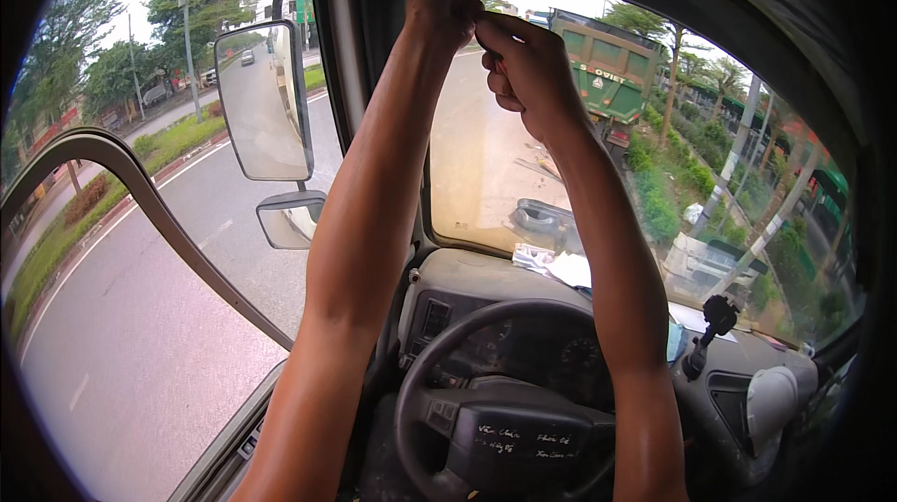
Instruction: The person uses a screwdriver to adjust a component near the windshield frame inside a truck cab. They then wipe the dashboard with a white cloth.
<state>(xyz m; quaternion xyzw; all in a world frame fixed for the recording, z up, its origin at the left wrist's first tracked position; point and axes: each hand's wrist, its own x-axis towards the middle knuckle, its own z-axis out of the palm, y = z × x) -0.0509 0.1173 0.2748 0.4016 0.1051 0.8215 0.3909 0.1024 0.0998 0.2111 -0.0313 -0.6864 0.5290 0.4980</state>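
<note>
Head view: your two bare hands reach up to the upper left corner of the windscreen (pixel 472 152), beside the dark pillar (pixel 374 16). Your left hand (pixel 443 12) is curled; your right hand (pixel 531 68) pinches narrowly against it. Anything held between them is too small to tell. Work there looks underway; what remains cannot be judged.

Black round plastic steering wheel (pixel 509 409): right rim partly hidden behind the bare right forearm (pixel 635 315). Bare left hand (pixel 441 12) and bare right hand (pixel 533 68), above the wheel: any item between their fingertips too small to tell. White paper sheets (pixel 570 268), beyond the wheel, partly covered by that forearm.
</note>
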